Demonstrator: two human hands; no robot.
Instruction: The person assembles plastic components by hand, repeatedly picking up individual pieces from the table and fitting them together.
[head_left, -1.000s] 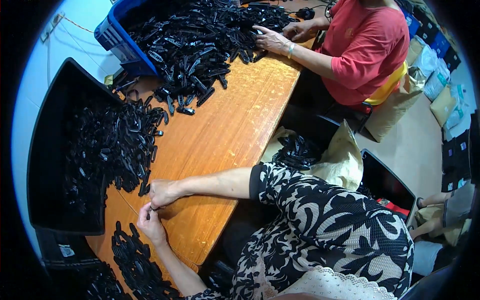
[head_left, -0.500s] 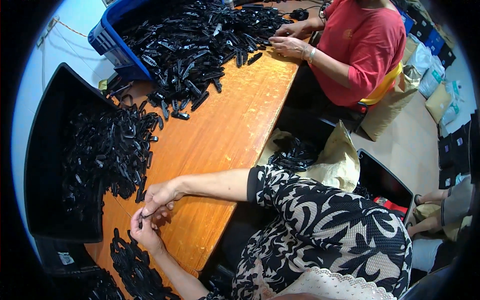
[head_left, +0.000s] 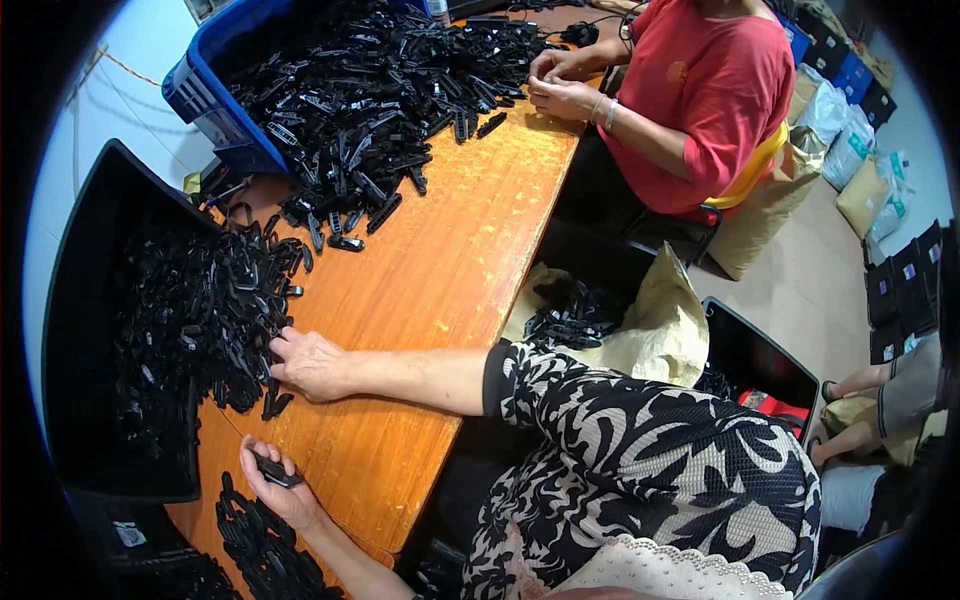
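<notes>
**A:** What is seen, from the largest thing down?

**B:** A long orange-brown wooden table (head_left: 440, 260) is seen running from the lower left to the top. At its left edge a large black bin (head_left: 90, 300) is tipped open, and a heap of small black plastic parts (head_left: 200, 320) is spilled from it onto the wood. Farther up, a blue crate (head_left: 205, 95) is seen, with a second, bigger heap of black parts (head_left: 390, 90) spread before it.

**A:** And packages or labels?

**B:** To the right of the table, a tan paper sack (head_left: 650, 320) is slumped open, with black parts held inside. Beside it a black box (head_left: 760, 355) is set on the floor. At the far right, pale sacks (head_left: 850, 150) and dark cartons with small purple labels (head_left: 900, 290) are stacked. A white label (head_left: 130, 533) is stuck on a dark container at the lower left.

**A:** The hands?

**B:** The right hand (head_left: 310, 362) is laid at the edge of the spilled heap, its grip loosely open, fingertips touching the parts. The left hand (head_left: 275, 485) is held nearer the body, its grip closed on one small black part (head_left: 275, 470), just above a third pile (head_left: 260, 540).

**A:** Anyone else?

**B:** A person in a red shirt (head_left: 710, 90) is seated at the far end, both hands worked at the big heap.
</notes>
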